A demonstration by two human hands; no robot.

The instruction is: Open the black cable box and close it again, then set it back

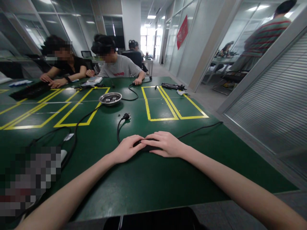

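Note:
At the middle of the green table, my left hand [126, 148] and my right hand [168, 143] are closed around a black power adapter [148, 148], mostly hidden under my fingers. My fingertips meet on its top. From its left side a thick black cord curves away to a mains plug [126, 117] lying on the table. A thinner black cable [201, 128] stretches from beside my right hand toward the table's right edge.
Beyond the plug stands a metal bowl [110, 103] with small metal parts inside. Yellow tape rectangles [164, 119] mark the green table [153, 185]. A black tool-like object [174, 86] lies at the far right. Two co-workers sit across, one touching a corded black object [135, 83].

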